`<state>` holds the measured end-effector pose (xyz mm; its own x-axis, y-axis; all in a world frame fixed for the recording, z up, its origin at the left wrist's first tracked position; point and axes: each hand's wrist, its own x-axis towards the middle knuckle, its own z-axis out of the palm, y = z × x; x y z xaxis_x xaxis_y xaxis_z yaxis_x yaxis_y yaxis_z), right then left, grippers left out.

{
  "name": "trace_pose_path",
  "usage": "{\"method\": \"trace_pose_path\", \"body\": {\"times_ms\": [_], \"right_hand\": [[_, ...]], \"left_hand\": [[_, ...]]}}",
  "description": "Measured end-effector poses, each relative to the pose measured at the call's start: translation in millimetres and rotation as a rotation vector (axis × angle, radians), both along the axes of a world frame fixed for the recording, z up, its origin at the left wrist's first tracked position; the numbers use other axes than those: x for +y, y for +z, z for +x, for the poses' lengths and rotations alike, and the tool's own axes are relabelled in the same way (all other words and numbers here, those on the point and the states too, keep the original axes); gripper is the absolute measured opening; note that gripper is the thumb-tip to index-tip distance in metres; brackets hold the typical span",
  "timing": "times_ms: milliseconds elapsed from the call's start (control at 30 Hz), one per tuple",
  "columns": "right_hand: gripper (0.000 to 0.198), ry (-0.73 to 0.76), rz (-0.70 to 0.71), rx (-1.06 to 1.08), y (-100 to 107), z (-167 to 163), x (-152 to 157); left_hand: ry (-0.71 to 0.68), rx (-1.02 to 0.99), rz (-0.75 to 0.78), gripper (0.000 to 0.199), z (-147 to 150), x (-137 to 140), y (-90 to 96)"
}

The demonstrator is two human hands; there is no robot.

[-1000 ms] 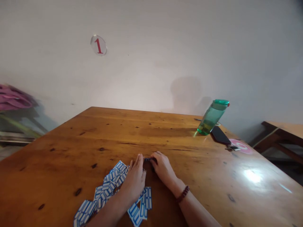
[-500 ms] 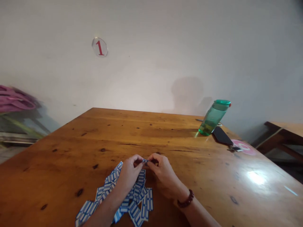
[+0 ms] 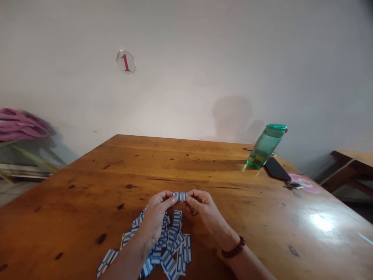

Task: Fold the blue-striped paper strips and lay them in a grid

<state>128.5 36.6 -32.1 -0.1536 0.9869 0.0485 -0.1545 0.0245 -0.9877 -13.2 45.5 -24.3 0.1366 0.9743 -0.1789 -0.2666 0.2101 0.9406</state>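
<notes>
Between my two hands a small sheet of blue-bordered white labels (image 3: 180,196) is stretched out flat, its face toward me. My left hand (image 3: 159,208) pinches its left end between thumb and fingers. The right end is pinched by my right hand (image 3: 202,206), which has a dark red bead bracelet (image 3: 234,248) at the wrist. Below and around my left forearm lies a loose pile of similar label sheets (image 3: 170,237) on the wooden table (image 3: 151,167). Part of the pile is hidden by my left hand and forearm.
A green water bottle (image 3: 266,147) stands at the far right, beside a dark phone (image 3: 276,169), keys (image 3: 293,184) and a pink round sticker (image 3: 305,182). A white wall with a round number sign (image 3: 126,62) rises behind the table. Pink cloth (image 3: 21,124) lies at the left.
The label sheet, seen nearly edge-on before, now faces me and shows its labels. My hands have moved slightly apart. The view has shifted a little.
</notes>
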Motion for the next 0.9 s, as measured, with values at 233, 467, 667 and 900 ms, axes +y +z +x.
{"method": "trace_pose_path", "body": {"times_ms": [233,467,667,900], "right_hand": [[0.023,-0.024,0.020,-0.076,1.0,1.7,0.3],[0.006,-0.207,0.385,-0.522,-1.4,0.4,-2.0],[0.011,-0.240,0.401,-0.525,-3.6,-3.9,-2.9],[0.019,-0.047,-0.071,0.175,2.3,-5.7,-4.5]], "left_hand": [[0.023,0.121,0.105,0.013,-0.8,1.7,-0.1],[0.142,0.613,0.475,0.007,2.5,-1.2,-0.8],[0.134,0.606,0.527,0.006,4.3,-2.6,-6.0],[-0.047,0.130,0.241,0.014,7.8,-4.9,1.7]]}}
